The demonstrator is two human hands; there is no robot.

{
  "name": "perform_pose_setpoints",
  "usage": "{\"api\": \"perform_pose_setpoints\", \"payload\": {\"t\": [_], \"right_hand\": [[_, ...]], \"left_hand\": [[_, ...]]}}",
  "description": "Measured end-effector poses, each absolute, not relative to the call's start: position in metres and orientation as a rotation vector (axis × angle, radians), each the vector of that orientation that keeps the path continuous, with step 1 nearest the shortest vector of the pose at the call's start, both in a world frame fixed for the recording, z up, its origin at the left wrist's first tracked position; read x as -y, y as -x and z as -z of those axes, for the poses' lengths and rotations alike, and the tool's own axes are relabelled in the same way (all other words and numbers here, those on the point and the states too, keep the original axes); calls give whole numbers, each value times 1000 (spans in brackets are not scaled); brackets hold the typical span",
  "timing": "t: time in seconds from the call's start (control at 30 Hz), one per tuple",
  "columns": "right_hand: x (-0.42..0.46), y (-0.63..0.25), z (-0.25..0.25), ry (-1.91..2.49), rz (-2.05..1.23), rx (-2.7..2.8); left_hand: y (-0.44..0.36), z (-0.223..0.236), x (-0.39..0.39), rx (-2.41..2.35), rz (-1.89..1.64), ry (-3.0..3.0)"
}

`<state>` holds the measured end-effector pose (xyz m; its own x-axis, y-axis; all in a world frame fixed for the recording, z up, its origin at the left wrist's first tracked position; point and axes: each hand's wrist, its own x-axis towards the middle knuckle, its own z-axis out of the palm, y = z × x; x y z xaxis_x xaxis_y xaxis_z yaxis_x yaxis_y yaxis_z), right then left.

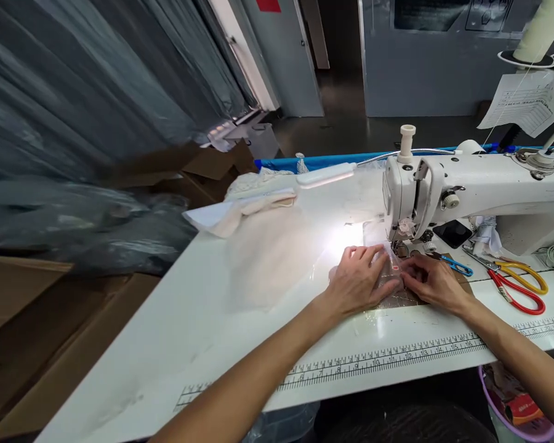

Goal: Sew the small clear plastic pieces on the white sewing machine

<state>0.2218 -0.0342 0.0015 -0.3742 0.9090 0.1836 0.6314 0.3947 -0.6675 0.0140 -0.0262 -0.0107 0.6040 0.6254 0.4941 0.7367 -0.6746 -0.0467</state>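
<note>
White table (189, 332) with a ruler scale (388, 363) along its front; grey curtain (96, 80) left, doorway (341, 43) beyond. Near the sewing machine's (493, 184) needle end, sheer fabric (393, 261) lies under the left hand (355, 277), fingers flat, loosely spread; the right hand's (431, 280) fingers bend at it, grip unclear.

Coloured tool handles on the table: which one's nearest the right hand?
The blue handle, close beside the right hand. The yellow handle and red handle both lie farther to the right.

Sewing workshop: sewing machine (493, 184), thread cone (541, 34), worktable (175, 332) with ruler scale (373, 364), cardboard boxes (212, 165) beside.
</note>
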Motion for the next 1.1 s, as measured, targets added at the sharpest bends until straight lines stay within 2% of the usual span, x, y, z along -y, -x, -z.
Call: {"api": "perform_pose_setpoints", "payload": {"t": [0.17, 0.4, 0.6, 0.77, 1.1], "right_hand": [[37, -221, -1, 1272, -577, 2151], [38, -217, 8, 1131, -293, 2335], [26, -230, -2, 1210, -700, 2121], [13, -240, -11, 1325, -748, 2164], [11, -225, -18, 1275, -266, 2818]], "left_hand": [[-13, 6, 28, 1122, 953, 2422], [-21, 9, 36, 984, 905, 2555], [-10, 14, 26, 897, 914, 2858], [-5, 10, 21, 804, 900, 2826], [-7, 8, 21, 721, 787, 2729]]}}
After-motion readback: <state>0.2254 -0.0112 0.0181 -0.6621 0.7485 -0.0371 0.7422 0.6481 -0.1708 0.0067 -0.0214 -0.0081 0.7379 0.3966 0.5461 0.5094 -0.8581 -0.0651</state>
